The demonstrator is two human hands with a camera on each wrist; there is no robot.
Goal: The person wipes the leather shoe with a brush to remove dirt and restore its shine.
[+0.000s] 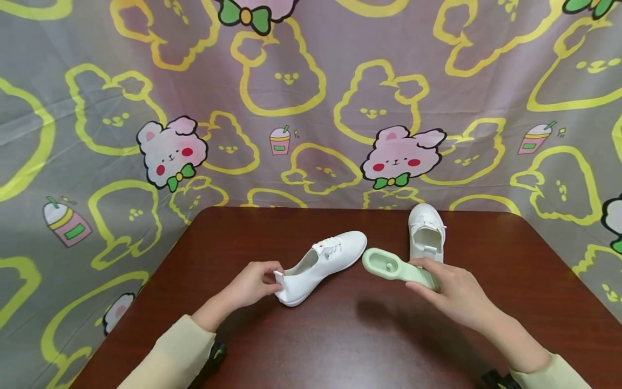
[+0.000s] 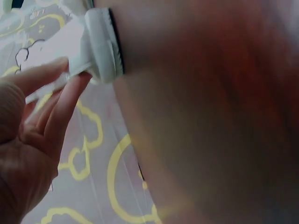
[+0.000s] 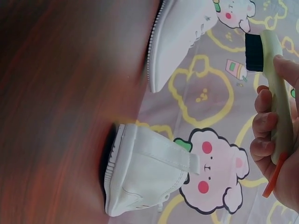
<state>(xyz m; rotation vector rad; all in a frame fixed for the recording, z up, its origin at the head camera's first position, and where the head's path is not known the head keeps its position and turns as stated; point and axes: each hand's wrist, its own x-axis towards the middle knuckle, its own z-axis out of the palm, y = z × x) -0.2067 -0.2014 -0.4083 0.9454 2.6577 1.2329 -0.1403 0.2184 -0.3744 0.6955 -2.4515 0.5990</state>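
My left hand (image 1: 254,283) pinches the heel tab of a white lace-up shoe (image 1: 320,273), whose toe points to the far right. In the left wrist view the thumb and fingertips meet at that shoe's heel (image 2: 103,46). A pale green scrub brush (image 1: 389,266) is gripped by my right hand (image 1: 454,292), held above the table with a shadow below. Dark bristles (image 3: 254,52) face down from its head in the right wrist view, and an orange piece (image 3: 275,175) shows by the handle's end. The brush lies apart from the held shoe's toe.
A second white shoe (image 1: 426,232) stands near the table's back edge, toe away, partly behind my right hand. The dark reddish-brown table (image 1: 320,346) meets a patterned cloth (image 1: 311,129) hanging behind and at the sides.
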